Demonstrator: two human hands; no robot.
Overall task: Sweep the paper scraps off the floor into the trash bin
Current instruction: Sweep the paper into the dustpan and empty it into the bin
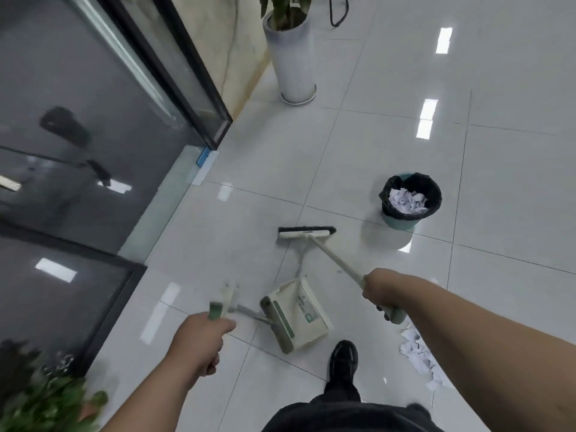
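Note:
My right hand [381, 293] grips the cream handle of a broom [307, 232], whose black bristles rest on the white tile floor ahead of me. My left hand [201, 341] holds the green-tipped handle of a cream and green dustpan [296, 313], which sits low by my black shoe. A green trash bin [410, 201] with a black liner stands to the right of the broom head and holds white paper scraps. More paper scraps [419, 353] lie on the floor under my right forearm, partly hidden by it.
A dark glass wall and door frame [93, 135] run along the left. A tall white planter [293, 57] stands at the back by the wall. Green leaves [46, 397] fill the lower left corner. Open tile floor lies to the right.

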